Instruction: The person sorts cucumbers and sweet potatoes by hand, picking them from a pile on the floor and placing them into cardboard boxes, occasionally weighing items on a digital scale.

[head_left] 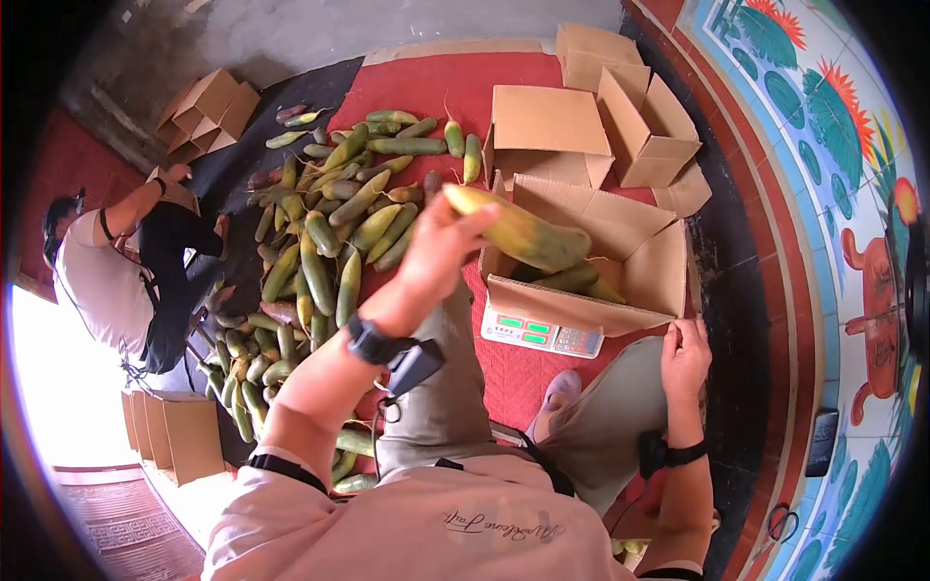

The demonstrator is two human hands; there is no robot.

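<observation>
My left hand (pixel 441 242) is closed round one end of a large green radish (pixel 528 232), yellowish at that end. The radish is held slantwise over an open cardboard box (pixel 630 266), where several more green radishes (pixel 572 278) lie at the left side. Under the box's near edge shows a white digital scale (pixel 541 334) with lit green displays and a keypad. My right hand (pixel 686 358) is at the box's near right corner, its fingers curled at the cardboard edge. To the left of my left hand spreads a big pile of green radishes (pixel 325 232).
Cardboard boxes (pixel 547 121) stand behind the filled one, and more boxes (pixel 208 111) are at the far left. Another person (pixel 107 261) crouches on the left beside the pile. A phone (pixel 821 443) and scissors (pixel 780 523) lie by the tiled wall at right.
</observation>
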